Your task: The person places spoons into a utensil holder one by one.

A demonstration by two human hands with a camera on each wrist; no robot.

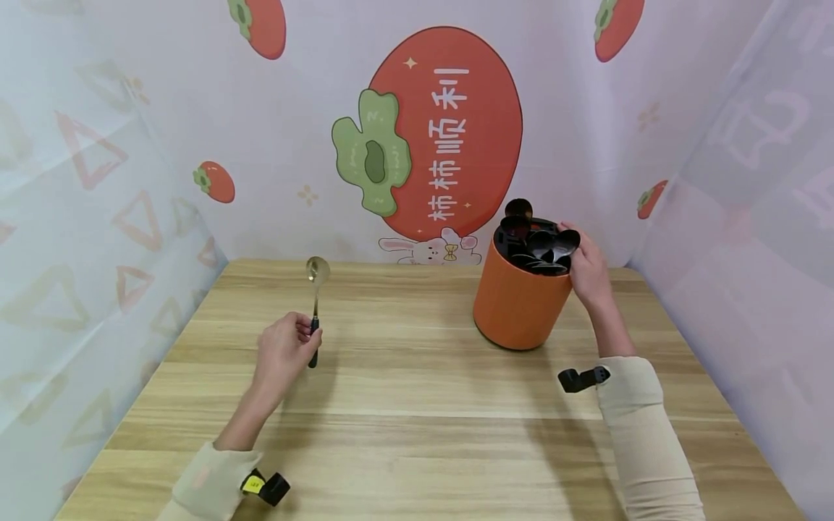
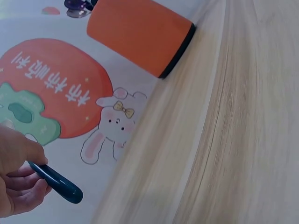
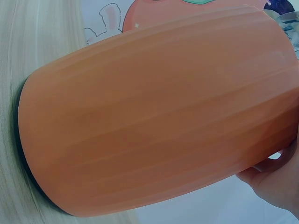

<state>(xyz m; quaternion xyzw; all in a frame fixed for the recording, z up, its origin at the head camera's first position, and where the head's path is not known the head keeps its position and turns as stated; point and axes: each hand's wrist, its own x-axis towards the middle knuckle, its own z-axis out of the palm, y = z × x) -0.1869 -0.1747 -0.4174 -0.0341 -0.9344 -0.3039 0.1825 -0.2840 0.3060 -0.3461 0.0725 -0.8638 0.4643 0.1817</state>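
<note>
In the head view, a spoon [image 1: 316,293] with a round gold bowl and a dark handle points away from me. My left hand [image 1: 284,349] pinches its handle between thumb and fingers, over the left side of the table. The left wrist view shows the handle's dark end [image 2: 65,186] sticking out past the fingers. At the right stands an orange utensil holder [image 1: 520,307] with a black top, several dark spoons [image 1: 539,244] sticking up from it. My right hand [image 1: 589,271] grips the holder at its upper right side, near the rim; some fingers are hidden behind it.
A light wood-grain table [image 1: 417,405] lies beneath both hands. Behind it hangs a white backdrop printed with a large red persimmon [image 1: 485,130]. Pale printed sheets [image 1: 756,239] close in both sides. Small black cameras [image 1: 580,379] sit at both sleeve cuffs.
</note>
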